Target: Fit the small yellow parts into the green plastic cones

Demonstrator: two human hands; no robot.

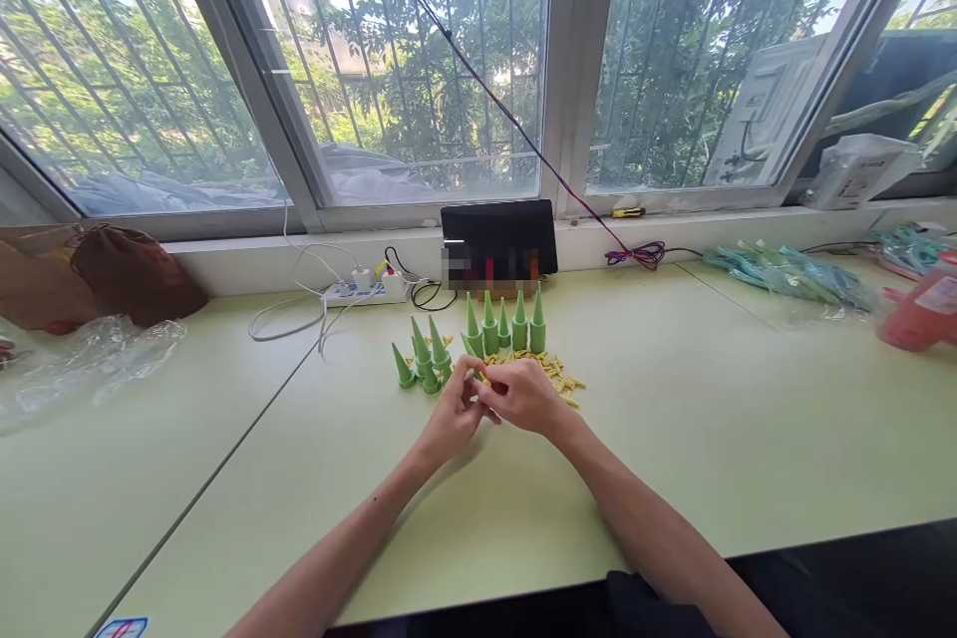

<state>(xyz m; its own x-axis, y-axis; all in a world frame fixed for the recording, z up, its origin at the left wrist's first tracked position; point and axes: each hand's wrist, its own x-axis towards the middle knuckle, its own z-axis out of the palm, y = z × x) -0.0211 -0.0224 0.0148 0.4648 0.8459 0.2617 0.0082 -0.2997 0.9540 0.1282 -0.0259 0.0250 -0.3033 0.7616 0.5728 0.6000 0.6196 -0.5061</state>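
My left hand (pixel 456 409) is closed around a green cone-shaped piece (pixel 470 345), mostly hidden behind the fingers. Pressed up against it, my right hand (pixel 527 397) pinches a small yellow piece (pixel 485 381); its exact shape is covered by the fingertips. Just behind both hands stands a row of green cones on cylindrical bases (pixel 519 329). To the left is a cluster of shorter green cones (pixel 423 359), upright on the table. Small yellow stick-like pieces (pixel 557 374) lie in a loose pile beside and behind my right hand.
A dark tablet (pixel 515 229) leans at the window sill behind the cones. Left of it sit a white power strip (pixel 366 291) and cables. Plastic-wrapped items (pixel 785 277) and a red container (pixel 923 309) are at right, a brown bag (pixel 139 274) and clear plastic (pixel 97 359) at left.
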